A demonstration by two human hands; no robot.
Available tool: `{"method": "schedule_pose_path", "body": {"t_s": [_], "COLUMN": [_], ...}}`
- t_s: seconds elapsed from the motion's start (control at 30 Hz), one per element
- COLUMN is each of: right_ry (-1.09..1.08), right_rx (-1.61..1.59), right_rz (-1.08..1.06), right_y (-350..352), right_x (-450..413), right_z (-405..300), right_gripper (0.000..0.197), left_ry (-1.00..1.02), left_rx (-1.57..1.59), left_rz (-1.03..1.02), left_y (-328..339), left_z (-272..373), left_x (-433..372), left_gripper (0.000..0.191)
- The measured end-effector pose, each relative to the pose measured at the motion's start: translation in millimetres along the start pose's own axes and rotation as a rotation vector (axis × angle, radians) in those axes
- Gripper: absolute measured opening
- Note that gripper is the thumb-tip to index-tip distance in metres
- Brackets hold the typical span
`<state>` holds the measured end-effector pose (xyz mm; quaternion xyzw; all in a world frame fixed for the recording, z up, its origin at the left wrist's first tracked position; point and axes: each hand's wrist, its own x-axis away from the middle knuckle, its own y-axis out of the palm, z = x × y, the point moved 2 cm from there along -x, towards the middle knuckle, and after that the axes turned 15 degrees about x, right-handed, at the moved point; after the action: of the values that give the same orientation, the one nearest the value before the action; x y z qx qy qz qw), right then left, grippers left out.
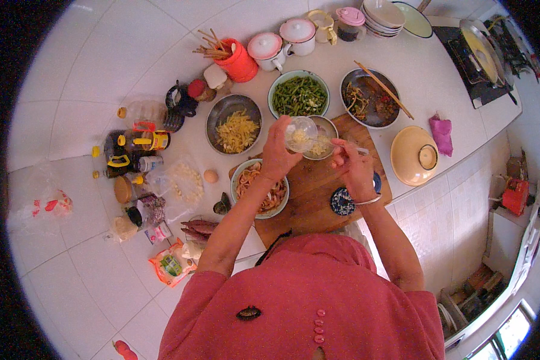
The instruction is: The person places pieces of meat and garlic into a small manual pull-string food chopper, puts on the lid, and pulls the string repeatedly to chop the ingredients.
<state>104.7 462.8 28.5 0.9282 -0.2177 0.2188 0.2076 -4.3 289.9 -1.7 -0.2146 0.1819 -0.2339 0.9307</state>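
Note:
Raised above the wooden cutting board, my left hand grips a small clear cup tilted over a shallow bowl. Pale chopped bits, perhaps minced garlic, show through the cup. More of the same pale pieces lie in the bowl. In my right hand is a slim utensil, perhaps a spoon, whose tip points toward the cup and is hard to make out. Below my left wrist, partly covered by the forearm, stands a bowl of sliced meat.
Around the board stand a pan of yellow shreds, a bowl of cut green beans and a dish with chopsticks. An upturned yellow bowl sits near the counter edge. Bottles line the left; an egg lies loose.

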Motion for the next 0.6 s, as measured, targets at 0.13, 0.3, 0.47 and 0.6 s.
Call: {"method": "schedule_pose_path", "body": {"t_s": [0.13, 0.3, 0.47, 0.6], "right_ry": [-0.137, -0.239, -0.954, -0.764], "right_rx": [0.06, 0.329, 1.161, 1.063], "right_rz": [0.007, 0.06, -0.031, -0.028], "right_y": [-5.3, -8.8, -24.6, -18.8], "right_x": [6.6, 14.3, 1.1, 21.7], "right_z": [-16.6, -9.2, 23.7, -8.3], "right_gripper": [0.028, 0.025, 0.026, 0.026], "left_ry": [-0.02, -0.086, -0.007, 0.001], "left_rx": [0.048, 0.056, 0.016, 0.015], "left_rz": [0.023, 0.015, 0.088, 0.098], "left_y": [-5.4, -11.1, -13.0, -19.0], "left_z": [-12.8, -14.9, -12.6, -11.3], "left_x": [-0.6, -0.2, -2.6, 2.0], "left_gripper": [0.083, 0.083, 0.083, 0.082]}}
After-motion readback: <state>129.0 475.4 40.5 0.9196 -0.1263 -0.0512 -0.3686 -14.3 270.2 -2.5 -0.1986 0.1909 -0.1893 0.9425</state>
